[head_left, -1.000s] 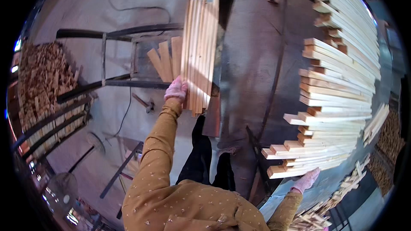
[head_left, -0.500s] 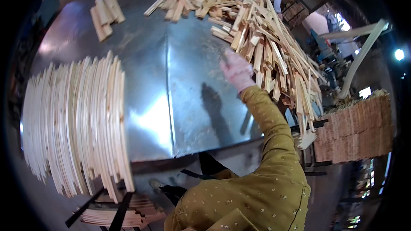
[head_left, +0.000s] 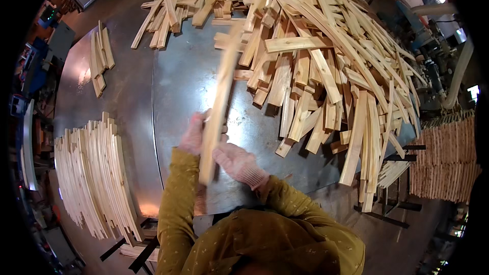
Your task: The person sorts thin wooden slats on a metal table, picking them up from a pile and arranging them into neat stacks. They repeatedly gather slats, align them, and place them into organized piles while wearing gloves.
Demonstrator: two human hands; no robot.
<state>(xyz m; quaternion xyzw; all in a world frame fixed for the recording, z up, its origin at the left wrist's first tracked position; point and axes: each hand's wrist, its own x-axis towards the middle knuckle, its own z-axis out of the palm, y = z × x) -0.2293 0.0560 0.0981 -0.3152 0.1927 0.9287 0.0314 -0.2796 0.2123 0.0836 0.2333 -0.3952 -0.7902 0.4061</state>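
Observation:
A wooden strip [head_left: 220, 101], blurred by motion, is held lengthwise in front of me over the metal table [head_left: 175, 79]. My left hand [head_left: 191, 135], in a pale pinkish glove, is closed on its left edge, with part of the fingers hidden behind the wood. My right hand [head_left: 238, 164], gloved alike, closes on the strip from the right, close to its near end. To the right and beyond lies a large jumbled pile of wooden strips [head_left: 303, 79].
Neatly lined-up strips [head_left: 94, 175] lie at the table's left. A few loose strips [head_left: 102, 56] sit at its far left. Stacked wood [head_left: 443, 158] stands at the right, past dark metal bars [head_left: 395, 214]. Machinery [head_left: 433, 71] is at the far right.
My right hand has drawn back from the pile toward me. My left hand has come into view, and both hands now hold a strip. My view has shifted; the co-worker is largely out of sight.

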